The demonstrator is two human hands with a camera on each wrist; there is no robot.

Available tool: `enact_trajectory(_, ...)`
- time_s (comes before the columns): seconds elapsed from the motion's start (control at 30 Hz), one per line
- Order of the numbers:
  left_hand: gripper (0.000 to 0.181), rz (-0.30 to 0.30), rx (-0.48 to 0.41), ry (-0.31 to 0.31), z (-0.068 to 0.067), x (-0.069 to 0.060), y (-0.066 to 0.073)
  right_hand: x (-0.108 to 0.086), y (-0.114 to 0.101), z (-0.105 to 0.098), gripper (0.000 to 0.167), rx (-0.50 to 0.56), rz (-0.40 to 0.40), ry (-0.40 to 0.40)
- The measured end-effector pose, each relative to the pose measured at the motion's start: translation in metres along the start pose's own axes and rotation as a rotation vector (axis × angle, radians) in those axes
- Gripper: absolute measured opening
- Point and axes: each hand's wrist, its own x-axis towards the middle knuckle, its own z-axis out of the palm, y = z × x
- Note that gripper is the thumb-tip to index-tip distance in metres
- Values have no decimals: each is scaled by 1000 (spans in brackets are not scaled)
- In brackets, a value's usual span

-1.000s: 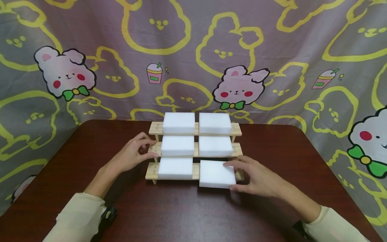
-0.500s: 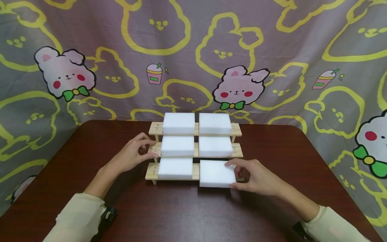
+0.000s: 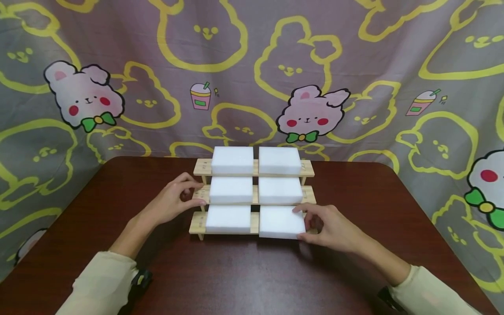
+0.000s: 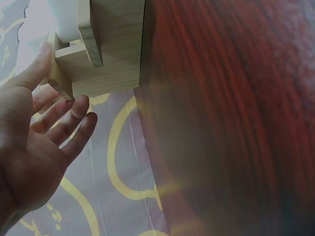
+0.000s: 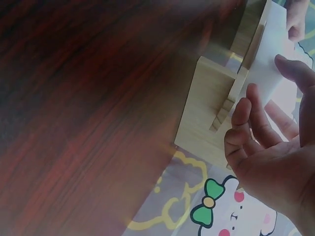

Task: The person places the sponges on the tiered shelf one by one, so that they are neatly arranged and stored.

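A three-tier wooden rack stands on the table, each step bearing two white foam blocks side by side. My left hand pinches the left end of the middle step; in the left wrist view the thumb lies on top and the fingers reach the board's end. With thumb and fingers, my right hand holds the white foam block at the right of the lowest step, by its right side. That block juts slightly past the step's front edge. To its left lies another foam block, set back on the board.
The dark red-brown table stretches in front of and beside the rack. Behind it hangs a grey curtain with rabbit prints. More foam blocks sit on the upper steps.
The right hand and its foam block have shifted slightly back, so the block overhangs the lowest step less than before. My left hand stays put on the rack.
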Motion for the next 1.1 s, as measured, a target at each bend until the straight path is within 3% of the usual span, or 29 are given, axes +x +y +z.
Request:
enact_trajectory(0.37, 46, 2, 6, 1, 0, 1, -1, 4, 4, 3, 47, -4, 5, 42)
enact_trajectory(0.9, 45, 11, 12, 2, 3, 2, -1, 1, 7, 2, 47, 7, -7, 42)
enact_trajectory(1.1, 44, 20, 27, 1, 3, 2, -3, -3, 6, -9, 44, 16, -22, 65)
